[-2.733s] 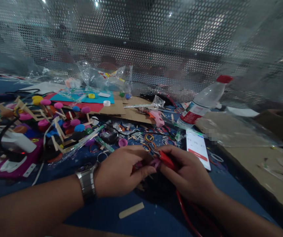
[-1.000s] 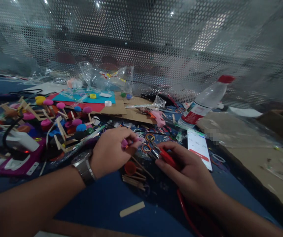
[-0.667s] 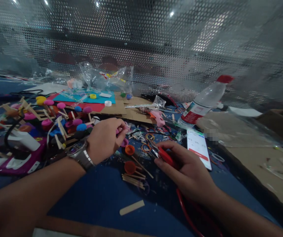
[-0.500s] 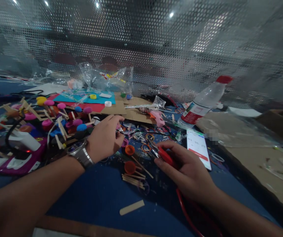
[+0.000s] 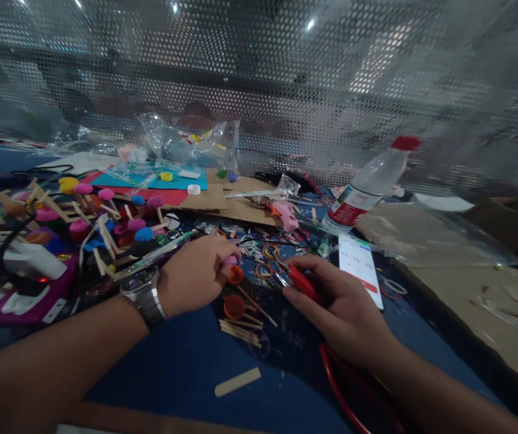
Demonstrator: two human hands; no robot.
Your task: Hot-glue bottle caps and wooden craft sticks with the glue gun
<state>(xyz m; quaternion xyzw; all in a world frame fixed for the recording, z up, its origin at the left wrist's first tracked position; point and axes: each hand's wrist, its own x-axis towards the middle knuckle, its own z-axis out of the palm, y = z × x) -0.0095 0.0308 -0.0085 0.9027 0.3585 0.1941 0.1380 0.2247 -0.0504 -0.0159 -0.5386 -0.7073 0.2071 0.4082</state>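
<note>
My left hand [image 5: 200, 271], with a watch [image 5: 144, 292] on the wrist, has its fingers closed around a small purple bottle cap [image 5: 230, 260]. Just by its fingertips lie two orange bottle caps [image 5: 234, 307], one in front of the other. My right hand [image 5: 338, 304] grips red-handled pliers [image 5: 303, 283], their metal jaws pointing left and away from me. Beside the orange caps is a small bundle of thin wooden sticks [image 5: 240, 333]. A flat craft stick [image 5: 238, 382] lies nearer to me on the blue table [image 5: 168, 374].
Coloured caps and stick constructions [image 5: 105, 226] crowd the left, behind a purple power strip [image 5: 55, 295]. Rubber bands [image 5: 264, 270] lie scattered mid-table. On the right are a lit phone [image 5: 359, 265], a plastic bottle [image 5: 367, 187] and a cardboard box [image 5: 507, 229]. A perforated metal panel [image 5: 259, 78] stands behind.
My left hand has come down and closer to the orange caps, and its fingers have closed on the purple cap. My right hand keeps the pliers in nearly the same place.
</note>
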